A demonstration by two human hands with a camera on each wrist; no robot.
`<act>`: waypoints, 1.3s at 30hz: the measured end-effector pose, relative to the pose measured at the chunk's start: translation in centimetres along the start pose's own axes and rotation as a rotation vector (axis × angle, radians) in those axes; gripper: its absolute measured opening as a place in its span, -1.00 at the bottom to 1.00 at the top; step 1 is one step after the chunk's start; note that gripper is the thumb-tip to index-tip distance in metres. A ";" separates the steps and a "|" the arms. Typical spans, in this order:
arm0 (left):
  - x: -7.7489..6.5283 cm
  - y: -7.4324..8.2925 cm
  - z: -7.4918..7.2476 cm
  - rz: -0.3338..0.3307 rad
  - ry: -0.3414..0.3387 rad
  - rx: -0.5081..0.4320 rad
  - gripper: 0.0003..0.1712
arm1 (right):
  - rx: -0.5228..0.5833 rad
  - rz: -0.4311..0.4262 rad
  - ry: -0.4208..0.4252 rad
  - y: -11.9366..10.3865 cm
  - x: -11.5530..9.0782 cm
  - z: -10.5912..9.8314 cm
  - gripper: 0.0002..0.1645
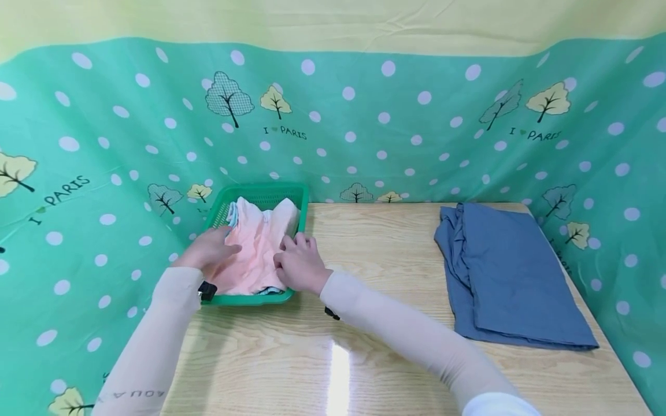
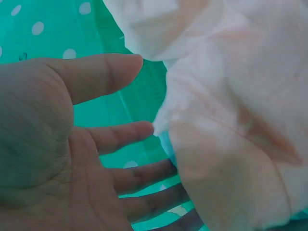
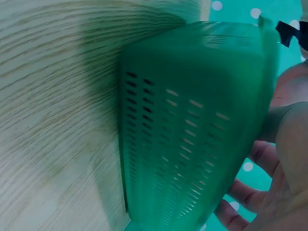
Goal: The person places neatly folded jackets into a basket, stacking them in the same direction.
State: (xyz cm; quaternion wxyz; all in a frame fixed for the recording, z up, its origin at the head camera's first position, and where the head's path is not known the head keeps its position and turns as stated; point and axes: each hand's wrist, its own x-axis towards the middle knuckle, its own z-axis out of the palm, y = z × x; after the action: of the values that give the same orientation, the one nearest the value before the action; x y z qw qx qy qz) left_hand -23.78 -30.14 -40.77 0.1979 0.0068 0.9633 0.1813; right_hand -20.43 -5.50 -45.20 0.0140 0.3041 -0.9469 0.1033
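A green plastic basket [image 1: 239,300] stands at the left of the table, with a rumpled pale pink garment [image 1: 252,245] lying in it. My left hand [image 1: 208,252] is at the basket's left side; in the left wrist view its fingers [image 2: 127,134] reach out straight, tips right at the garment's edge. Over the right rim is my right hand [image 1: 302,264], fingers loosely bent at the pink cloth. The right wrist view has that hand [image 3: 269,192] beside the perforated basket wall [image 3: 178,134], its fingertips partly hidden behind the rim.
Folded dark blue cloth [image 1: 520,277] lies on the right of the wooden table [image 1: 374,254]. Bits of light blue fabric [image 1: 232,214] show under the pink garment. A green dotted curtain [image 1: 364,127] hangs close behind and along both sides.
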 end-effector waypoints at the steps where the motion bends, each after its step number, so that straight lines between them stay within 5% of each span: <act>1: 0.0 0.3 0.0 -0.001 0.006 0.008 -0.12 | -0.010 -0.007 0.006 0.1 0.0 0.2 -0.76; 10: -0.6 3.4 1.2 0.070 0.126 0.079 -0.21 | 0.017 -0.028 0.038 0.8 -0.6 0.5 -0.69; 16: -1.2 4.8 1.6 0.172 0.125 0.055 -0.28 | 0.313 -0.060 0.053 2.2 -2.3 0.1 -0.77; 21: -2.1 5.8 2.1 0.250 0.219 -0.023 -0.37 | 0.572 -0.058 0.076 4.6 -4.5 0.0 -0.77; 28: -3.3 8.4 3.9 0.359 0.430 -0.290 -0.52 | 0.860 0.097 0.127 9.3 -8.5 0.0 -0.79; 32: -3.8 9.9 5.5 0.365 0.544 -0.455 -0.62 | 0.968 0.232 0.189 11.8 -10.7 0.3 -0.81; 39: -4.0 13.2 9.7 0.395 0.755 -0.795 -0.86 | 1.034 0.354 0.341 16.0 -14.5 0.3 -0.68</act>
State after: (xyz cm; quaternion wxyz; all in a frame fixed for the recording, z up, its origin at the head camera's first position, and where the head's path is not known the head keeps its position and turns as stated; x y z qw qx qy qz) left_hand -17.17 -14.76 -42.90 -0.2095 0.0463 0.8057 0.5521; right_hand -17.86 15.48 -49.79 -0.0016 0.0872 -0.7940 0.6016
